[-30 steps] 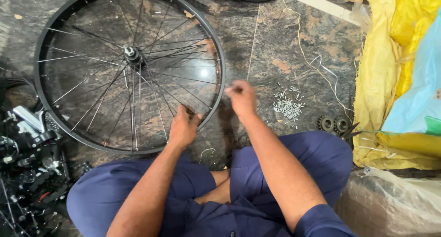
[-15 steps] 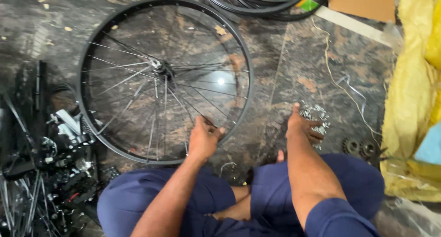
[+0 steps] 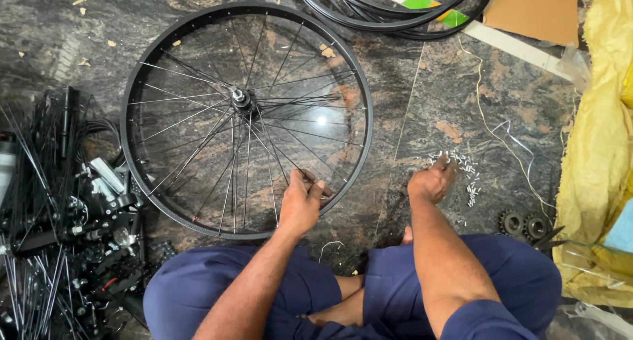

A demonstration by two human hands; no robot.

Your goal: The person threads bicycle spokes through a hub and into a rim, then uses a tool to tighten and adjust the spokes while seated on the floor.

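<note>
The black spoked bicycle wheel (image 3: 246,119) lies flat on the dark marble floor (image 3: 422,103). The left hand (image 3: 302,203) pinches a thin steel spoke near the rim. The right hand (image 3: 432,180), fingers curled together, touches the pile of small silver spoke nipples (image 3: 465,172).

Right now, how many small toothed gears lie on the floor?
2, side by side: gear one and gear two, on the stone floor right of the right hand, near the yellow sack. More may be hidden beside it.
</note>
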